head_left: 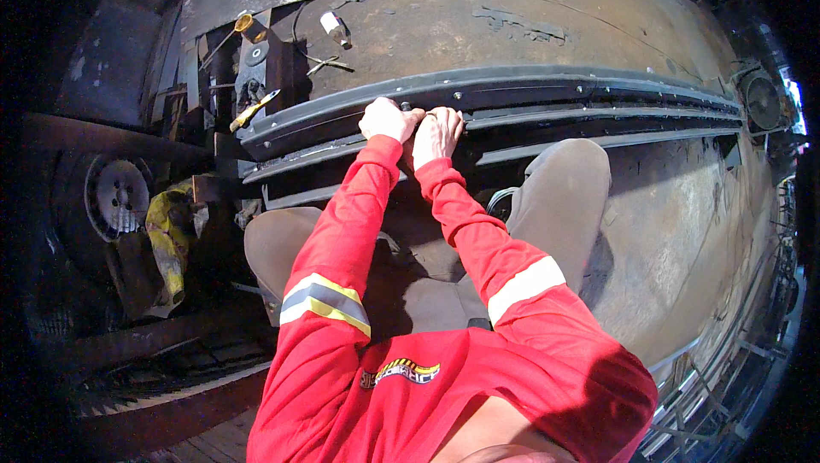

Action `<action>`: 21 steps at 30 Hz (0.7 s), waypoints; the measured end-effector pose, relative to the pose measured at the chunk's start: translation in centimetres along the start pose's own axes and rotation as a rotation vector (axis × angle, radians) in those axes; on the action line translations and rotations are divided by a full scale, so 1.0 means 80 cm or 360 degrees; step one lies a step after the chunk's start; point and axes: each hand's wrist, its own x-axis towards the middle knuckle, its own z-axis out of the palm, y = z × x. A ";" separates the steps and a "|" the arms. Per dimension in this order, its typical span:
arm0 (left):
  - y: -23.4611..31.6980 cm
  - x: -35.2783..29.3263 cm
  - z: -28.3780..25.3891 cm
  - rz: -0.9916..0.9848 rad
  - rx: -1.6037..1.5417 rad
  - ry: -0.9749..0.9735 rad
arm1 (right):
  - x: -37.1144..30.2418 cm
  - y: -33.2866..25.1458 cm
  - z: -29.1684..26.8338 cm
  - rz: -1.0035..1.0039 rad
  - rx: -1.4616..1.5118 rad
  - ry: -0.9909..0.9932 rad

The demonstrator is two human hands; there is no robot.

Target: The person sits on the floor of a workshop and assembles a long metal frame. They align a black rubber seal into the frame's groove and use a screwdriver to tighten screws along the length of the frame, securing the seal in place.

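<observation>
Both my hands are together over a long dark metal frame (pixel 530 87) made of parallel steel bars with bolts along them. My left hand (pixel 389 120) is closed, thumb side toward the other hand, by the upper bar. A small dark round end (pixel 406 106) sticks up beside its fingers. Right against it, my right hand (pixel 439 131) is closed too, its fingers bent down over the frame. What either hand grips is hidden beneath the fingers.
Left of the frame lie a yellow-handled tool (pixel 254 111), an amber cup (pixel 251 27) and a small bottle (pixel 335 27). A wheel (pixel 118 196) and a yellow cloth-like item (pixel 169 241) are at the far left. A round fan-like object (pixel 760 101) stands past the frame's right end.
</observation>
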 end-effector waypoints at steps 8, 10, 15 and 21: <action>-0.020 0.001 -0.020 0.0086 -0.0162 -0.0350 | 0.004 -0.009 0.002 0.0129 0.0023 -0.0059; -0.022 -0.004 -0.028 0.0140 -0.0239 -0.0444 | 0.003 -0.008 0.000 0.0123 0.0056 -0.0046; -0.025 -0.015 -0.031 0.0165 0.0010 -0.0223 | 0.003 -0.005 0.008 0.0099 0.0114 -0.0029; -0.046 -0.019 -0.100 0.0182 -0.0175 0.0202 | 0.003 -0.020 -0.008 0.0086 0.0064 -0.0089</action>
